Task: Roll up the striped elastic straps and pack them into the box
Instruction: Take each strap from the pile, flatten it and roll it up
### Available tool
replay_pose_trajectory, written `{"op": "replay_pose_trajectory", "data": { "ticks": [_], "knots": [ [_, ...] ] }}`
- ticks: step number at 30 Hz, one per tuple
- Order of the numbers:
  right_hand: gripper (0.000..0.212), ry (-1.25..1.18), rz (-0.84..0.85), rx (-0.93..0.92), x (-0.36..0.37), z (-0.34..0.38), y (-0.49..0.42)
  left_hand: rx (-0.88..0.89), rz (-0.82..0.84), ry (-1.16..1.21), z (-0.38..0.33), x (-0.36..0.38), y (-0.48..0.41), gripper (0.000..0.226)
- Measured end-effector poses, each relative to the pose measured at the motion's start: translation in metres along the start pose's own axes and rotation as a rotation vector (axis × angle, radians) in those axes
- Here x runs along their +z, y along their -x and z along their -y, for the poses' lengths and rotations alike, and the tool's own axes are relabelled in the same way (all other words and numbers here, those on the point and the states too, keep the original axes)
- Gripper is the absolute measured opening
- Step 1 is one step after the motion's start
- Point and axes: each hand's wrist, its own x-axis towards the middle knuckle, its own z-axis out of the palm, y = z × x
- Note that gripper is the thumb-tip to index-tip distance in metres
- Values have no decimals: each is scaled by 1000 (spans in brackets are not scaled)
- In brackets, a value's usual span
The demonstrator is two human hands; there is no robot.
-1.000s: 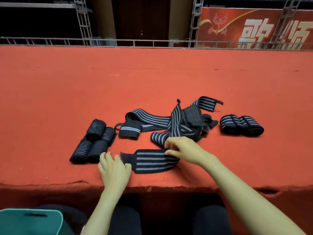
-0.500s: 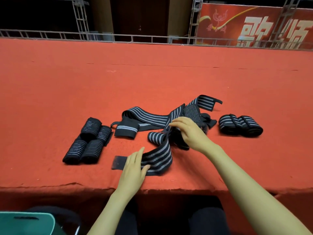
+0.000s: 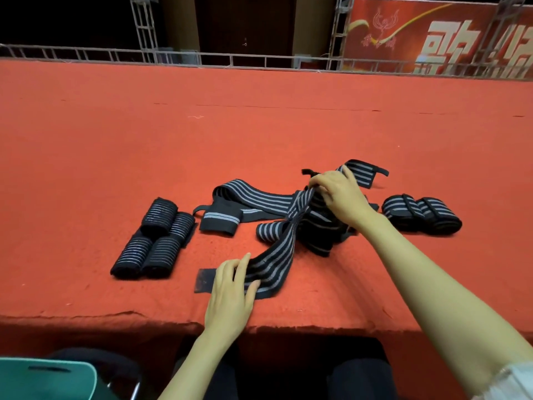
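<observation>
Fingers of my left hand curl onto the near end of one striped strap, thumb pinching it close to the tabletop's front edge. From there its long axis runs away and rightward to my right hand, which is clamped on it above the loose pile (left is nearer for starting a roll). Half a second ago the right hand sat lower and closer; the strap is now drawn straighter. Finished rolls lie left of the pile.

Straps: woven elastic cloth, ribbed, matt. Table cover: matt, fuzzy red felt, frayed edge. Box: smooth teal plastic. Railing: metal.
</observation>
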Motion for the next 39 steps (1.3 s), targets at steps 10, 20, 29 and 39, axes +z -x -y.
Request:
{"op": "replay_pose_trajectory", "data": {
  "ticks": [10,20,29,39],
  "knots": [
    [46,354,131,265,-75,-20,67,-15,106,-41,2,1,-7,61],
    [49,302,561,431,-33,-58,122,50,359,-122,-3,-8,-28,51],
    [55,-219,439,406,13,-12,160,133,495,-80,-16,6,-29,95],
    [58,-153,447,458,9,5,176,222,487,-61,-6,-5,-32,89]
  ]
}}
